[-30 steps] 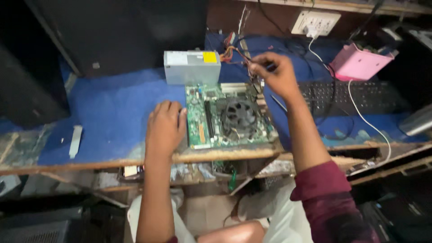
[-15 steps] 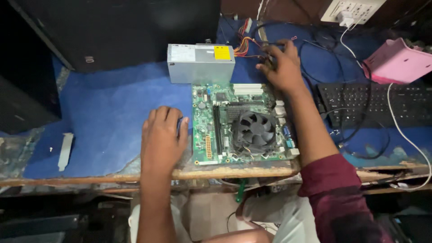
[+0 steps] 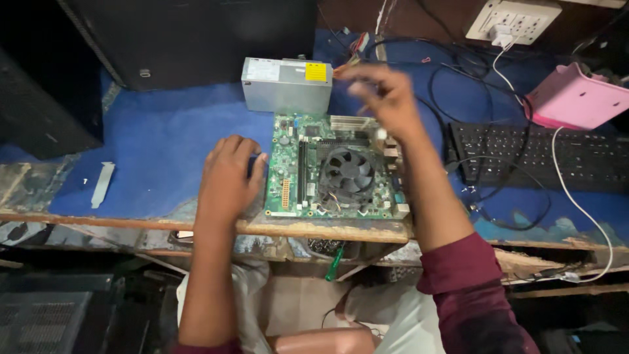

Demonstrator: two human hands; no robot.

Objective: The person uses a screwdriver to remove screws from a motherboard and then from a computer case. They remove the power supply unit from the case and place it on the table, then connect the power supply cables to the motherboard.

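I see my left hand (image 3: 229, 174) lying flat, palm down and fingers loosely spread, on the blue worktop (image 3: 157, 151), its fingertips touching the left edge of the green motherboard (image 3: 308, 167). That hand grips nothing. The motherboard sits at the near edge of the worktop, roughly in the middle, with a black cooling fan (image 3: 347, 172) on its right half. My right hand (image 3: 386, 101) hovers above the board's far right corner, fingers curled in a loose pinch; it is blurred, so I cannot tell whether anything is held between them. Just beyond the board, touching or nearly touching its far edge, stands a grey power supply box (image 3: 286, 85) with a yellow label, and a bundle of coloured wires (image 3: 357, 46) leads away from it on the right. Farther right lie a black keyboard (image 3: 544, 157) and, beyond it, a pink case (image 3: 576, 98). A small metal slot bracket (image 3: 101, 185) lies well apart on the left.
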